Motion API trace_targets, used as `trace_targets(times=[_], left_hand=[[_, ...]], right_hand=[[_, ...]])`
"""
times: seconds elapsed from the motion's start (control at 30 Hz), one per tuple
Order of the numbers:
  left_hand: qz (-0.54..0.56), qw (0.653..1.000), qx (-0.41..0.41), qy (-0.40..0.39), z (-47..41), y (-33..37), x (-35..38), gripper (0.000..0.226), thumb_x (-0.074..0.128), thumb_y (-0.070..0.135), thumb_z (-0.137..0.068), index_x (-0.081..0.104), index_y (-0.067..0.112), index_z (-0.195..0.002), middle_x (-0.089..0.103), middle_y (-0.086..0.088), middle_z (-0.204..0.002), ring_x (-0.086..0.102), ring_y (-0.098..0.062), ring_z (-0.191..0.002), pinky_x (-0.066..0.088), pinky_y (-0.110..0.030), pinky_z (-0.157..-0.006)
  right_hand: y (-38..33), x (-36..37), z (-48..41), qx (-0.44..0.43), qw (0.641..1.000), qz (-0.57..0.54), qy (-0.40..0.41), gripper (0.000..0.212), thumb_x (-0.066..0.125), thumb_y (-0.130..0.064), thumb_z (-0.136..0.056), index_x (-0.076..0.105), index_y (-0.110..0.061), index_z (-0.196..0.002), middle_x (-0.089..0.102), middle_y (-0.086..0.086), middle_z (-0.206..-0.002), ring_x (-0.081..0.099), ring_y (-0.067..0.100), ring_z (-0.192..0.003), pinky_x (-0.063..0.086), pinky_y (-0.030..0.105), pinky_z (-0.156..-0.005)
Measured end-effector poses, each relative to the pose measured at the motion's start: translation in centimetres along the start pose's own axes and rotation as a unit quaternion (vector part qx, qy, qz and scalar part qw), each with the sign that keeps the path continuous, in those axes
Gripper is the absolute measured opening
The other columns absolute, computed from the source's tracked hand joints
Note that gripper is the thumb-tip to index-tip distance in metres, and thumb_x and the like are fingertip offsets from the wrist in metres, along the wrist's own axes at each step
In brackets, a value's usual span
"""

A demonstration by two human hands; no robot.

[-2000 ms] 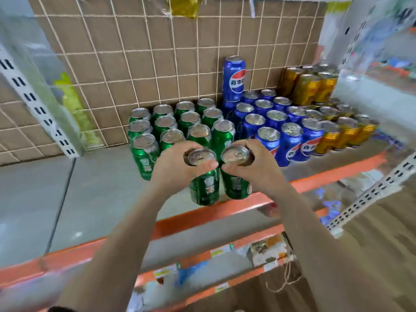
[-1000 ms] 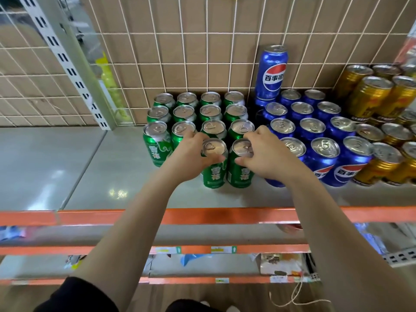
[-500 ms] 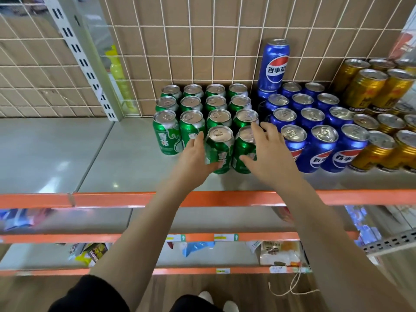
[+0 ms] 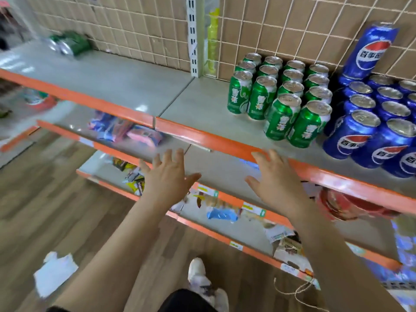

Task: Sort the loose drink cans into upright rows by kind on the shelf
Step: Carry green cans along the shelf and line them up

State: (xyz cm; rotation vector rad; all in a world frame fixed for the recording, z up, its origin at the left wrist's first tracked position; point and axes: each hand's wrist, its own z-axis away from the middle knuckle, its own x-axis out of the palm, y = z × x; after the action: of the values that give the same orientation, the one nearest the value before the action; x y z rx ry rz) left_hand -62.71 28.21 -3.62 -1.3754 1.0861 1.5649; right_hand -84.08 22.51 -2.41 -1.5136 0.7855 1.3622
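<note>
Both the left grip (image 4: 167, 176) and right grip (image 4: 273, 179) spread empty, below and apart from green cans (image 4: 281, 97).

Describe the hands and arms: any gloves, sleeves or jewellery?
The left hand and right hand are bare: no gloves, rings or watch visible. The left forearm and right forearm are uncovered down to the frame's edge.

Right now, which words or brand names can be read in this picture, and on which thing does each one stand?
"百事可": on the tall blue metal can at the back and on the short blue metal cans in front; cut off at the side.
"雪花": vertical white characters on the upright green metal cans.
Small paper tags and plastic packets lower down: too blurred to read.
</note>
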Motion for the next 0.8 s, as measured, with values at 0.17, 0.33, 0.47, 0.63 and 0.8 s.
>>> trace_targets(times=[0.17, 0.33, 0.47, 0.63, 0.8], left_hand=[[-0.002, 0.996, -0.087, 0.027, 2.8, -6.7, -0.6, 0.068, 0.047, 0.059, -0.087, 0.027, 0.023, -0.141, 0.032, -0.005, -0.146, 0.027, -0.030, -0.137, 0.017, -0.061, -0.109], [0.019, 0.990, -0.137, 0.038, 4.6, -13.3, -1.0, 0.069, 0.046, 0.057, -0.089, 0.024, 0.022, -0.145, 0.029, -0.004, -0.149, 0.029, -0.027, -0.137, 0.021, -0.053, -0.109], [0.000, 0.986, -0.159, 0.055, 4.4, -19.5, -1.2, 0.072, 0.043, 0.058, -0.089, 0.021, 0.021, -0.146, 0.024, -0.005, -0.153, 0.023, -0.028, -0.141, 0.019, -0.046, -0.110], [-0.062, 0.982, -0.178, 0.033, 3.3, -27.0, -1.7, 0.080, 0.044, 0.060, -0.088, 0.015, 0.019, -0.149, 0.014, -0.011, -0.157, 0.016, -0.031, -0.143, 0.014, -0.049, -0.112], [-0.049, 0.980, -0.188, 0.033, 1.7, -33.4, -3.2, 0.066, 0.041, 0.056, -0.091, 0.023, 0.024, -0.146, 0.024, -0.005, -0.154, 0.026, -0.024, -0.140, 0.020, -0.042, -0.110]], right_hand=[[-7.0, 1.4, -2.0, -0.130, 0.992, 0.002, 0.005, 0.057, 0.063, -0.033, -0.085, 0.045, -0.010, -0.133, 0.039, 0.016, -0.140, 0.038, 0.034, -0.126, 0.032, 0.040, -0.106], [-13.9, 3.1, -5.1, -0.206, 0.979, -0.003, -0.002, 0.067, 0.064, -0.033, -0.083, 0.038, -0.009, -0.140, 0.026, 0.018, -0.150, 0.029, 0.034, -0.137, 0.027, 0.040, -0.112], [-20.0, 4.8, -8.2, -0.248, 0.969, 0.007, 0.009, 0.071, 0.063, -0.036, -0.084, 0.031, -0.012, -0.144, 0.027, 0.017, -0.150, 0.027, 0.033, -0.138, 0.025, 0.041, -0.112], [-27.3, 6.8, -11.7, -0.280, 0.959, 0.025, 0.034, 0.066, 0.072, -0.032, -0.077, 0.047, -0.002, -0.129, 0.048, 0.023, -0.131, 0.048, 0.041, -0.119, 0.041, 0.047, -0.097], [-33.7, 8.1, -14.9, -0.298, 0.953, 0.009, 0.050, 0.058, 0.063, -0.037, -0.082, 0.048, -0.017, -0.135, 0.048, 0.015, -0.131, 0.046, 0.035, -0.122, 0.039, 0.043, -0.101]])
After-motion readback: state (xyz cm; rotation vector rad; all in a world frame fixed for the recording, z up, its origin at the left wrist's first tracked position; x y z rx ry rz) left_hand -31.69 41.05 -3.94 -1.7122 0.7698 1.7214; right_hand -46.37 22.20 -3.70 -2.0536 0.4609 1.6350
